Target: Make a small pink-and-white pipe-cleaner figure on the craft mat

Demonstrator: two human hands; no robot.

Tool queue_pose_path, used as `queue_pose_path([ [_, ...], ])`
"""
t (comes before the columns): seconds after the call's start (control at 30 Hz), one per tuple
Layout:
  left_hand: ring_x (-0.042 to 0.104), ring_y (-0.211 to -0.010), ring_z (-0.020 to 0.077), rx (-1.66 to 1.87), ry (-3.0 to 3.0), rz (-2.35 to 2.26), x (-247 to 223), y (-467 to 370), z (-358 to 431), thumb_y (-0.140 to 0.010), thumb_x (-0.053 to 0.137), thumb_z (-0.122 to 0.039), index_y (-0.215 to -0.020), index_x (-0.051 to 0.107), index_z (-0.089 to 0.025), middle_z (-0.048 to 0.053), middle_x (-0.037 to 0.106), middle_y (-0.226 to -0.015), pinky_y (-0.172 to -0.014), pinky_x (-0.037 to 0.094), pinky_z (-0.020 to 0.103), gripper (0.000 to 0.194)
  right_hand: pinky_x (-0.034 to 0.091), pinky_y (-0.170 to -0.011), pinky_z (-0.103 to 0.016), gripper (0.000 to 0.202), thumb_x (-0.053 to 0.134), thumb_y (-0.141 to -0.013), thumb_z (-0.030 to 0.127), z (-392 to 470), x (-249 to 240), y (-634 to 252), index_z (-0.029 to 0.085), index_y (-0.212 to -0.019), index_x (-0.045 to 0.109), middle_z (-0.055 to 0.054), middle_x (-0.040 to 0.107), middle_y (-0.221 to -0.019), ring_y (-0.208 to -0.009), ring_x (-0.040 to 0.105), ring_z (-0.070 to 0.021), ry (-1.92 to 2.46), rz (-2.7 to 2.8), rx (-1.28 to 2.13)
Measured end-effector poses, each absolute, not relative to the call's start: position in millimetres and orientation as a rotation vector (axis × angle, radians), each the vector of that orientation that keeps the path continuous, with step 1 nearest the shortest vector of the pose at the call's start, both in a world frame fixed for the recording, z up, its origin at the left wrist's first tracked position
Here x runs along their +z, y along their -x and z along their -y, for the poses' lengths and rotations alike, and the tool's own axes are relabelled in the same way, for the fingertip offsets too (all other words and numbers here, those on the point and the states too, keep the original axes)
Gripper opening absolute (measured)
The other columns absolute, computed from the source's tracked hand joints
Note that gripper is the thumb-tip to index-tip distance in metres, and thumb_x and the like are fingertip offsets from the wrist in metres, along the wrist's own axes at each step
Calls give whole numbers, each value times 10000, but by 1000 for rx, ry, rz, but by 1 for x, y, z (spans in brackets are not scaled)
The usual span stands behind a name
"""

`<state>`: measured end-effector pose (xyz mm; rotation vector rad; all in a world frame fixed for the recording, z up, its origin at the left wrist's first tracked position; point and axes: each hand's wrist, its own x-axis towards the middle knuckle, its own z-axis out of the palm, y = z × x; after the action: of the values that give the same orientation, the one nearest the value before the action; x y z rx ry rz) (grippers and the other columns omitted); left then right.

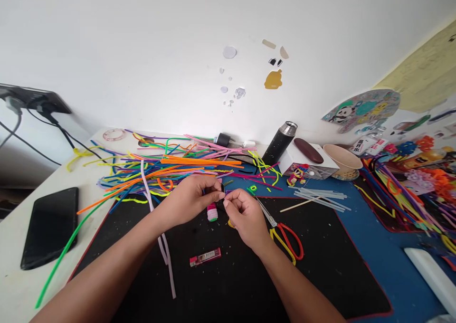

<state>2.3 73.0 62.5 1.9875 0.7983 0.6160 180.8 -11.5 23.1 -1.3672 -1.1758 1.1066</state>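
Over the black mat, my left hand and my right hand meet fingertip to fingertip. Each pinches with thumb and forefinger; what lies between them is too small and covered to make out. Just below my left fingers shows a pink and white fuzzy piece with a green end, partly hidden. A bit of yellow peeks out beside my right hand. Scissors with red and yellow handles lie to the right of that hand. Nearer to me rests a small pink labelled box.
Many coloured pipe cleaners are heaped behind my hands. At the back stand a black thermos, a white box and a bowl. Glue sticks lie to the right, a dark tablet or phone to the left.
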Motion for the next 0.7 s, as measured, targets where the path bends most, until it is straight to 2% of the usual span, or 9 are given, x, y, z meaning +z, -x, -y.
queue_pose_path([
  [0.2,615,-743,171,677,-2419,-698,61,-1,-70,-1031,545,-249,-893,673,-204,16,692,-806,-691,404,265,194,293,-495,-244,144,659,-875,306,12,31,-183,232,-777,583,108,371,-519,-472,318,-103,1445,1351,972],
  [0.43,580,-669,192,603,-2889,-582,57,-6,-60,-1009,456,-116,-821,628,-191,39,677,-784,-609,355,310,266,259,-517,-264,141,643,-844,221,14,24,-190,239,-753,537,105,385,-525,-483,332,-109,1556,1575,740],
  [0.57,589,-675,190,615,-2788,-642,54,-8,-62,-1020,501,-161,-832,648,-186,36,690,-777,-606,358,306,240,277,-513,-257,145,640,-875,273,15,21,-191,233,-764,556,99,376,-536,-495,342,-112,1552,1501,830],
  [0.7,585,-674,152,700,-2374,-760,54,-8,-66,-1019,587,-257,-887,686,-200,-1,683,-768,-637,388,257,174,283,-464,-241,216,649,-943,422,18,19,-189,226,-859,619,97,385,-550,-469,331,-104,1427,1274,1042],
])
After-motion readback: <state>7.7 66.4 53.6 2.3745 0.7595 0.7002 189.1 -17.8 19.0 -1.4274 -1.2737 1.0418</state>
